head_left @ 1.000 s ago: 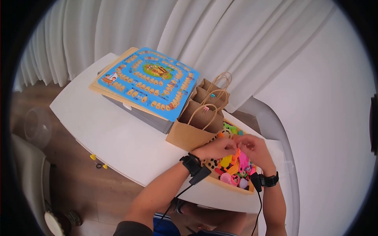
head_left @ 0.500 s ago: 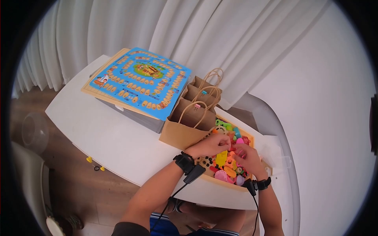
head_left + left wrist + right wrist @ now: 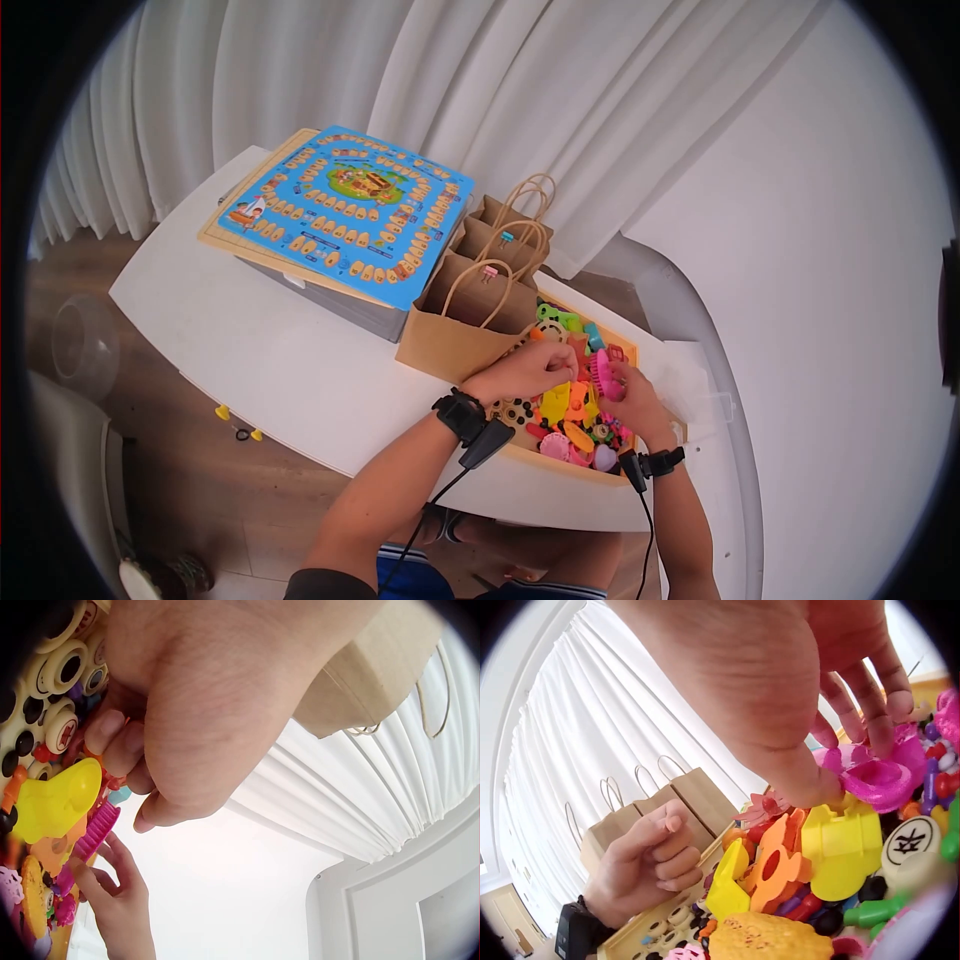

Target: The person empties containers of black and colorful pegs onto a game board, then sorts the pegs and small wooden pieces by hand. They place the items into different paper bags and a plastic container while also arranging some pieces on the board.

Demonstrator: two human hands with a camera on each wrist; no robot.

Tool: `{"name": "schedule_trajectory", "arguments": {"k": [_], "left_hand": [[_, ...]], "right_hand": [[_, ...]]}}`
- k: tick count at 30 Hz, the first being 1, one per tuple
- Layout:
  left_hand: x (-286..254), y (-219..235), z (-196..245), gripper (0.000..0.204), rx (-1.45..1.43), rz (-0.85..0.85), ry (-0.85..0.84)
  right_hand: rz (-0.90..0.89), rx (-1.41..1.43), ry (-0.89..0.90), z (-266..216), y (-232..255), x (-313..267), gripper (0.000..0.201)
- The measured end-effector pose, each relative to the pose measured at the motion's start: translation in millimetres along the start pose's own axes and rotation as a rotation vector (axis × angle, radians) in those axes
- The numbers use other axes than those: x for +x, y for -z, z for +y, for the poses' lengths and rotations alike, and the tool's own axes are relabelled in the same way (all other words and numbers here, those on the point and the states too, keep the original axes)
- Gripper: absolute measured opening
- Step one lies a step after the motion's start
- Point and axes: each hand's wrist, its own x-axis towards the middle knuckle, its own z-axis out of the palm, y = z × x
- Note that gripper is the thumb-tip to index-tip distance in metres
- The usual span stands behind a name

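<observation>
In the head view, a person's left hand (image 3: 520, 373) and right hand (image 3: 638, 402) meet over a wooden tray (image 3: 568, 471) of mixed toys, its raised rim apparently keeping the small pieces together. Open-topped paper bags (image 3: 450, 345) stand upright beside it on their bases; a blue game board (image 3: 350, 205) lies flat, propped above the table (image 3: 205, 325) by a gray bin (image 3: 335, 300).

In the left wrist view, the left hand's fingers curl inward near a yellow plastic toy (image 3: 64, 801), nothing visible in their grasp. Beyond it, a pink toy comb shows its teeth (image 3: 99, 827) at the right hand's fingers.

In the right wrist view, the right hand holds the pink toy comb between thumb and fingers just above the pile, a grip that likely suits its narrow shape. The left hand is loosely clenched beside the bags.
</observation>
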Motion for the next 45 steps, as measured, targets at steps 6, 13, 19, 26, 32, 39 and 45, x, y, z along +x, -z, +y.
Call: {"name": "schedule_trajectory", "arguments": {"k": [6, 13, 19, 26, 32, 39, 45], "left_hand": [[0.7, -1.3, -4.3, 0.009, 0.034, 0.030, -0.056], [-0.1, 0.1, -0.8, 0.009, 0.036, 0.014, 0.026], [-1.9, -1.0, 1.9, 0.011, 0.030, 0.023, -0.069], [-1.3, 0.6, 0.2, 0.011, 0.051, 0.023, -0.081], [-1.9, 1.5, -0.5, 0.011, 0.045, 0.014, -0.074], [0.3, -1.2, -3.4, 0.011, 0.059, 0.025, -0.018], [-5.2, 2.1, 16.9, 0.011, 0.026, 0.008, 0.054]], "right_hand": [[0.006, -0.028, -0.225, -1.1, 6.4, -3.6, 0.039], [0.196, 0.183, -0.171, -1.1, 30.7, 4.5, 0.026], [0.293, 0.444, 0.129, -112.1, 72.7, 30.1, 0.022], [0.121, 0.243, 0.455, -194.1, 72.6, 76.0, 0.021], [0.146, 0.244, 0.309, -143.7, 66.9, 71.4, 0.023], [-0.183, 0.027, 0.002, -20.3, 36.0, 28.4, 0.031], [-0.317, -0.032, -0.175, 10.1, 27.6, 2.4, 0.047]]}}
